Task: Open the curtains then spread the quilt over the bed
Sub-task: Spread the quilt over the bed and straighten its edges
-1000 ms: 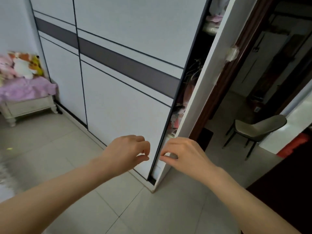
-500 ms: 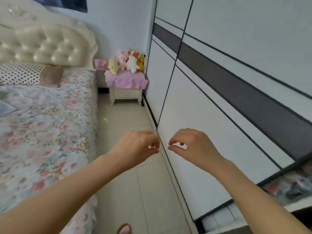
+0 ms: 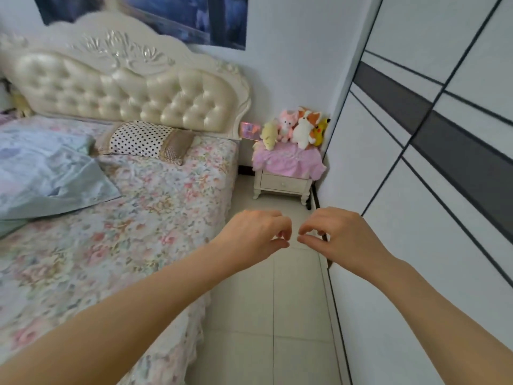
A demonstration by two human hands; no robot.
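I held my left hand [image 3: 256, 234] and right hand [image 3: 342, 236] out over the floor [image 3: 266, 315] beside the bed [image 3: 116, 245], each grip loosely curled and empty, fingertips nearly meeting. No curtains were in view, so I could not tell whether they were open. The pale blue quilt [image 3: 44, 176] lay bunched near the pillow [image 3: 144, 140], so spreading seemed undone; I could read no writing anywhere.

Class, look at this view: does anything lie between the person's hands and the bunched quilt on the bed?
Nothing solid. Left hand and right hand hover empty over the floor; only bare floral bedspread separates them from the blue quilt.
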